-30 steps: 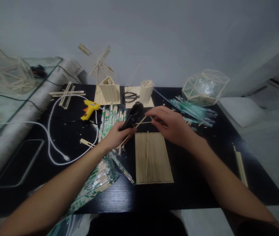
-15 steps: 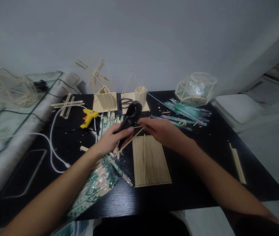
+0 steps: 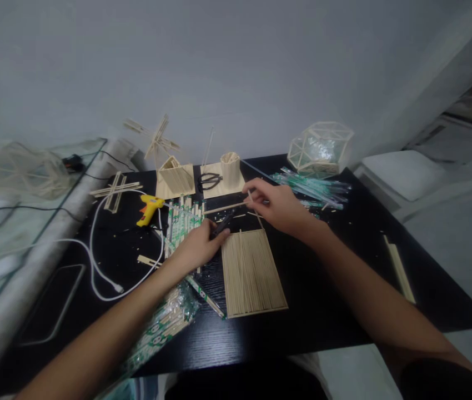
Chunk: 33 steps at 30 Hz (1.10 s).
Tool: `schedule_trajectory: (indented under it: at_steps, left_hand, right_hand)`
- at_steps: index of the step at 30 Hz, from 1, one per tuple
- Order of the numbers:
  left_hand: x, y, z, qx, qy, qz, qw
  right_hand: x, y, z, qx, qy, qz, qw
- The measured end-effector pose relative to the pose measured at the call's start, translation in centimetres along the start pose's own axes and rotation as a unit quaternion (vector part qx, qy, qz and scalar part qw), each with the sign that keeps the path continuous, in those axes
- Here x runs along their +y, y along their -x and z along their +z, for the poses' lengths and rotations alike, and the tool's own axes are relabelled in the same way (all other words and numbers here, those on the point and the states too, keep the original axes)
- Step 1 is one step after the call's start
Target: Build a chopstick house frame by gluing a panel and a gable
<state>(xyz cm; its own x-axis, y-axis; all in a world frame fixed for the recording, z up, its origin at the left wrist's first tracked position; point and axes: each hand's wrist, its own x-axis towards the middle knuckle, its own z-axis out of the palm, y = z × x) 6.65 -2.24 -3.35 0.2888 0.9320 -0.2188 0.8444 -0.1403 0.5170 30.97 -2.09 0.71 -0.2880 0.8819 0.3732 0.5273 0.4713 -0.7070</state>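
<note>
My left hand point(image 3: 200, 244) rests low on the black table point(image 3: 336, 278), its fingers closed round the black cutting pliers point(image 3: 222, 224), which lie nearly flat beside the stick panel. My right hand point(image 3: 275, 205) is raised behind the panel and pinches a thin wooden stick point(image 3: 224, 208) that points left, level with the table. A flat panel of wooden sticks point(image 3: 250, 271) lies in front of both hands, with one loose stick lying on it.
A yellow glue gun point(image 3: 149, 208) and a white cable point(image 3: 94, 261) lie at left. Wrapped chopsticks point(image 3: 184, 216) sit by my left hand. Stick models, black scissors point(image 3: 209, 179), a stick cup point(image 3: 230, 165) and a wire-frame polyhedron point(image 3: 321, 147) stand along the back.
My left hand has lowered the pliers from upright down to the table. My right hand has drawn the stick free and lifted it back and to the right.
</note>
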Motion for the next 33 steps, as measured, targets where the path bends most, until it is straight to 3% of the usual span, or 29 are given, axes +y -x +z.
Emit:
schedule_trajectory:
  at_steps: [3, 6, 10, 13, 16, 19, 22, 26, 33]
  left_hand:
    - [-0.1, 0.6, 0.0, 0.023, -0.154, -0.010, 0.988]
    - [-0.7, 1.4, -0.2, 0.088, -0.296, -0.004, 0.951]
    - [-2.1, 1.9, -0.1, 0.136, -0.363, 0.010, 0.922]
    - [-2.9, 1.7, -0.7, 0.135, -0.257, 0.006, 0.957]
    - [-2.8, 1.3, -2.0, 0.168, -0.030, -0.004, 0.985]
    - [-1.7, 1.4, -3.2, 0.217, 0.173, 0.038, 0.960]
    - [-0.1, 2.2, -3.5, 0.209, 0.359, 0.095, 0.905]
    - [1.6, 2.7, -3.4, 0.264, 0.393, 0.145, 0.869]
    - [2.3, 2.7, -4.1, 0.292, 0.363, 0.189, 0.864]
  right_hand:
    - [0.1, -0.1, -0.3, 0.003, -0.006, 0.011, 1.000]
    - [0.1, -0.1, -0.4, 0.000, -0.007, 0.022, 1.000]
    - [0.1, -0.1, -0.3, 0.001, -0.002, 0.030, 1.000]
    - [0.2, 0.0, -0.2, -0.001, 0.004, 0.024, 1.000]
    - [0.3, 0.0, -0.2, 0.000, 0.006, 0.024, 1.000]
    - [0.2, 0.0, -0.2, 0.004, 0.005, 0.027, 1.000]
    - [0.2, -0.1, -0.2, 0.006, 0.010, 0.027, 1.000]
    - [0.2, -0.1, -0.2, 0.008, 0.015, 0.030, 0.999]
    - [0.3, -0.1, 0.0, 0.003, 0.013, 0.040, 0.999]
